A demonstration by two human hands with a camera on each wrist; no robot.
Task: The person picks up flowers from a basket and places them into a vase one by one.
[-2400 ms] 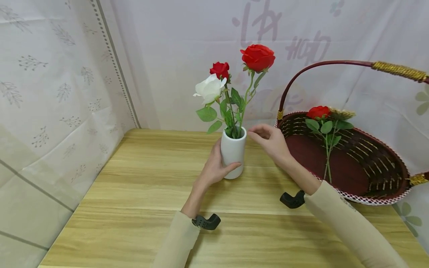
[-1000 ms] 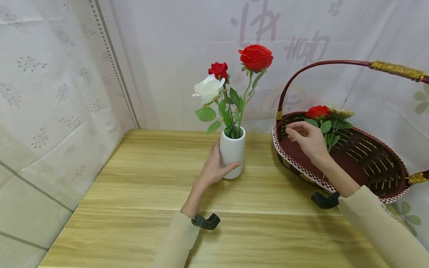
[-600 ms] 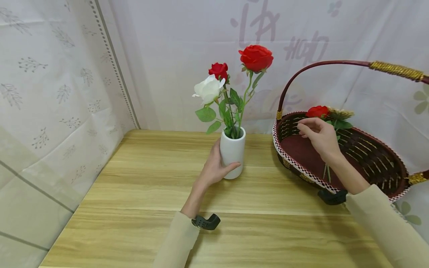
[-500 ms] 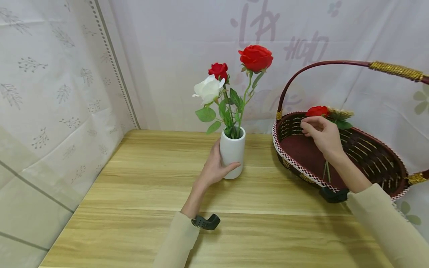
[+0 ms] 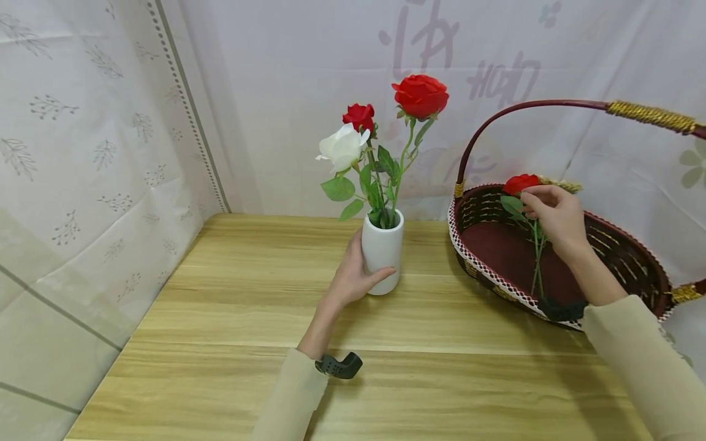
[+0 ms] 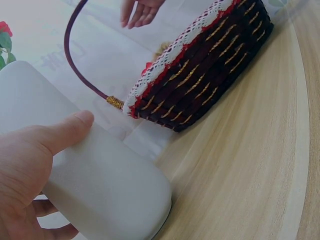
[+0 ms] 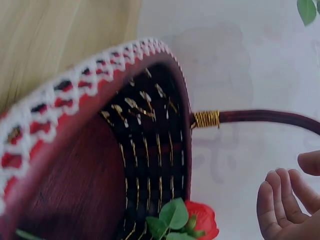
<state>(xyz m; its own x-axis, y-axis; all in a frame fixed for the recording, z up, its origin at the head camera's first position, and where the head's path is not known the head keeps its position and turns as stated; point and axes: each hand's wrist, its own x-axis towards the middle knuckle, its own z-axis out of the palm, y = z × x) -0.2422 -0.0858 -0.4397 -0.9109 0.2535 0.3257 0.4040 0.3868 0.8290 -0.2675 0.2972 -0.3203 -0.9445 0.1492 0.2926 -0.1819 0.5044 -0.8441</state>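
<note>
My left hand point(image 5: 353, 275) grips the side of a white vase point(image 5: 383, 248), which stands on the table with two red roses point(image 5: 421, 96) and a white rose point(image 5: 342, 147) in it. In the left wrist view the thumb lies across the vase point(image 6: 110, 180). Over the basket point(image 5: 488, 245) is my right hand point(image 5: 559, 217), its fingers bent and close to a red rose point(image 5: 520, 182) lying inside. The right wrist view shows this hand point(image 7: 292, 205) holding nothing, apart from the rose point(image 7: 202, 220). Part of the rose's leaves are hidden behind the hand.
A yellowish dried-looking flower point(image 5: 565, 185) lies beside the red rose in the basket. The basket's tall handle point(image 5: 529, 105) arches behind the right hand. A patterned cloth point(image 5: 276, 122) hangs at the back of the wooden table point(image 5: 220, 355).
My right hand has moved rightward from beside the vase to over the basket, now nearer the flowers in it. The left hand has stayed on the vase.
</note>
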